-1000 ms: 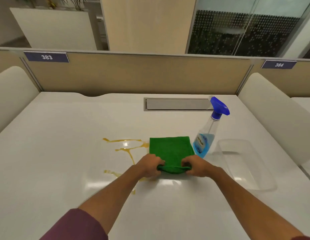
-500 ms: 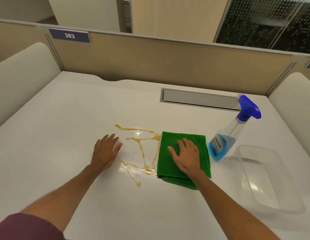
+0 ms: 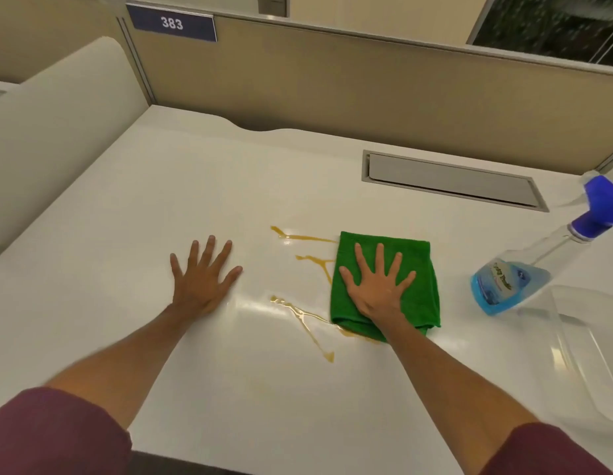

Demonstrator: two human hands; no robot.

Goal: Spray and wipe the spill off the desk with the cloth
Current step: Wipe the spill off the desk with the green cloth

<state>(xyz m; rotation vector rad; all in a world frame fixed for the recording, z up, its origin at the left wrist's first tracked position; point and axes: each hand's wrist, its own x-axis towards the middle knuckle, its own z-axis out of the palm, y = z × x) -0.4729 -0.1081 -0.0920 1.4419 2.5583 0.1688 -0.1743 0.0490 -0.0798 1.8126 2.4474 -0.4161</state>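
While the white counter (image 3: 133,214) fills most of the view, a tan partition (image 3: 332,84) runs along its far edge, bearing a blue plate marked 383 (image 3: 171,23). A grey cable hatch (image 3: 452,180) is set into the far right of the surface. At the right edge a clear plastic tray (image 3: 579,341) sits near, and just beyond it a spray bottle (image 3: 524,269) of blue liquid leans with its blue trigger head up and to the far right, its long axis running near-left to far-right. The folded green cloth (image 3: 421,269) lies flat right of centre, its long axis running near to far, its left edge touching the amber spill (image 3: 308,317), whose thin streaks trail to the left and nearer. The right hand (image 3: 377,286) lies open, palm down with fingers spread pointing far, pressing on the cloth. The left hand (image 3: 202,272) lies open and flat on the bare counter left of the spill. Compared with half a second ago, both hands are spread wider and the bottle sits nearer the frame's right edge.
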